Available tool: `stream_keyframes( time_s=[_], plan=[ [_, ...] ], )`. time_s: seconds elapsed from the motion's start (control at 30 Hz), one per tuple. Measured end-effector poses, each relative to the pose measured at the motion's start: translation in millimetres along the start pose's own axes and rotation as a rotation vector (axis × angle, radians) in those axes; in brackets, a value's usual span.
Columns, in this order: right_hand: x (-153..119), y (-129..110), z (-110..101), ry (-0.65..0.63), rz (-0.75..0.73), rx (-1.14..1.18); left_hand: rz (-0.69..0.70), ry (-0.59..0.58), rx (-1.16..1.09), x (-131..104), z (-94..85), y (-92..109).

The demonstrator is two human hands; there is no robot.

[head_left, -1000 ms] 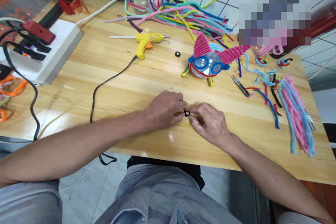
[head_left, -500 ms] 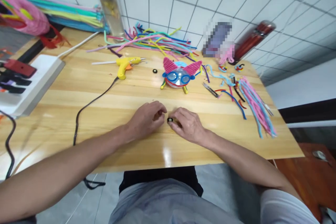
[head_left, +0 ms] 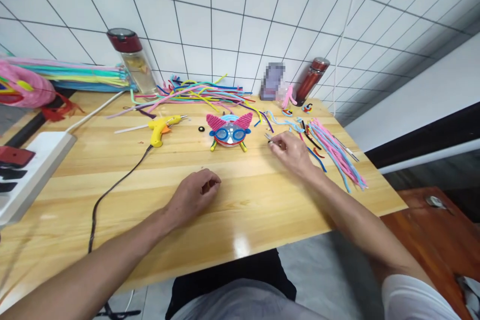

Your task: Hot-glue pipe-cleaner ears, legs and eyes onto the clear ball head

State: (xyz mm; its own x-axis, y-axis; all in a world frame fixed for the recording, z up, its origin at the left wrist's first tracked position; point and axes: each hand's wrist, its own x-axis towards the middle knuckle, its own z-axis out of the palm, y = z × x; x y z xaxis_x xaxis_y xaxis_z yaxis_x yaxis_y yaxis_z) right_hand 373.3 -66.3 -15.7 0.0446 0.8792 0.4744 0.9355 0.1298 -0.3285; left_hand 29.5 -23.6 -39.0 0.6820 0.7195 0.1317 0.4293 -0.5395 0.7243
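Observation:
My left hand [head_left: 195, 191] rests on the table at centre left, its fingers curled towards the thumb and nothing showing between them. Further right, my right hand [head_left: 291, 151] reaches over the table with thumb and fingers pinched on a small black piece [head_left: 270, 141]. Beside those fingertips shows the metal tip of the snips [head_left: 267, 136]; my hand covers the rest. Beyond both hands stands a figure with pink ears [head_left: 244, 120] and blue ring glasses [head_left: 222, 134]. A small black ring [head_left: 201, 129] with a pale centre lies left of it.
A yellow glue gun [head_left: 157, 131] lies at the left, its cord running forward. Behind are loose fuzzy sticks [head_left: 198, 95] and a glass bottle [head_left: 140, 72]. Pink and blue sticks [head_left: 333, 152] lie right, near a red flask [head_left: 311, 80]. A white power strip [head_left: 41, 170] is far left.
My right hand has moved from beside my left hand, right and away from me, to the snips. My left hand stays low on the table. The view has tilted up.

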Motion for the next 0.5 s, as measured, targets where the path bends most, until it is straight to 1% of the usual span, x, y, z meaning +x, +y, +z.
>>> stream_keyframes(
  time_s=[0.1, 0.13, 0.2, 0.27, 0.33, 0.43, 0.5],
  plan=[
    [22, 35, -7, -0.016, 0.224, -0.077, 0.013, -0.015, 0.029, 1, -0.1, 1],
    [29, 43, -5, -0.027, 0.271, -0.101, 0.015, -0.022, 0.039, 1, 0.0, 0],
    [42, 50, 2, -0.060, 0.314, -0.138, 0.016, -0.033, 0.055, 1, 0.4, 0],
    [53, 50, 14, -0.099, 0.310, -0.160, 0.016, -0.041, 0.066, 1, 0.6, -1],
    [60, 45, 30, -0.135, 0.272, -0.169, 0.021, -0.043, 0.073, 1, 0.2, -1],
    [66, 35, 52, -0.204, 0.166, -0.165, 0.023, -0.044, 0.077, 1, -0.9, 0],
    [67, 34, 59, -0.253, 0.093, -0.150, 0.018, -0.044, 0.078, 1, -1.6, 0]
  ],
)
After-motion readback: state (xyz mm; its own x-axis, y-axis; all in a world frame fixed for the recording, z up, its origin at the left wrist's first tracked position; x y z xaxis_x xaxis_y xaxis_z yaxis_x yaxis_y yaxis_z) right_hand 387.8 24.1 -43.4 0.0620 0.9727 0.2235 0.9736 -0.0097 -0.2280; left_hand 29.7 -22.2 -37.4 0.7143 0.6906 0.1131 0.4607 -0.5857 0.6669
